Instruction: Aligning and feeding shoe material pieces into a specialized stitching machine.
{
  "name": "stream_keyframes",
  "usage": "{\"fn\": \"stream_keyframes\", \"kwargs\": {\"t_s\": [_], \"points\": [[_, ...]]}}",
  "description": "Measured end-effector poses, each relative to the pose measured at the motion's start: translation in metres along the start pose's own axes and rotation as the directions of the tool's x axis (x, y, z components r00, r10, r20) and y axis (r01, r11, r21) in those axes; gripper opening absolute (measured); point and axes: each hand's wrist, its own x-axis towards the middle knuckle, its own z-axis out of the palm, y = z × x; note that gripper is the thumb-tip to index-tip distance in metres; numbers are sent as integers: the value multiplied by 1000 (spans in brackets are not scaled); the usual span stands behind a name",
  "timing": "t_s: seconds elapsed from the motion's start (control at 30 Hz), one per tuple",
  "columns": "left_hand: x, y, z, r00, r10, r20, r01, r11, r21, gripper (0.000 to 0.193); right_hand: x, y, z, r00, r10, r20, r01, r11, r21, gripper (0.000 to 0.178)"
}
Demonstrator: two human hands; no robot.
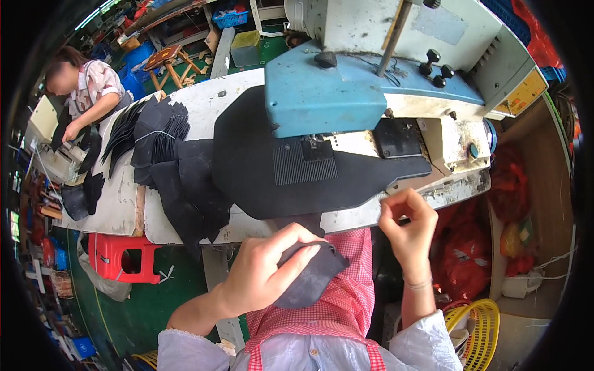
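My left hand is closed on a cut black fabric piece, pinched between thumb and fingers above my lap. Just off the table's front edge, my right hand is raised with thumb and forefinger pressed together; whatever is between them, if anything, is too small to make out. Beyond both hands stands an industrial sewing machine with a blue and white head. Under its head lies a wide flat black plate with a ridged patch. Layered black pieces lie left of the plate.
A tied bundle of black pieces rests on the white table. A red plastic stool stands below at left. Red bags and a yellow basket are at lower right. A co-worker works at far left.
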Motion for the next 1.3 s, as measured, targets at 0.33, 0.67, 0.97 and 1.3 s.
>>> {"fn": "stream_keyframes", "kwargs": {"t_s": [0.33,0.67,0.97,1.3], "points": [[18,6,-8,974,-203,99,208,977,-40,12,-1,-40,-13,887,-198,417,221,975,-5,21],[24,5,-7,968,-202,148,219,969,-113,11,5,-45,2,798,-512,318,511,854,94,25],[29,-4,-28,908,-297,296,393,850,-351,15,7,-37,-10,590,-583,559,420,812,405,15],[98,-26,-76,857,-333,394,448,858,-250,24,26,-37,7,593,-697,404,761,649,1,45]]}}
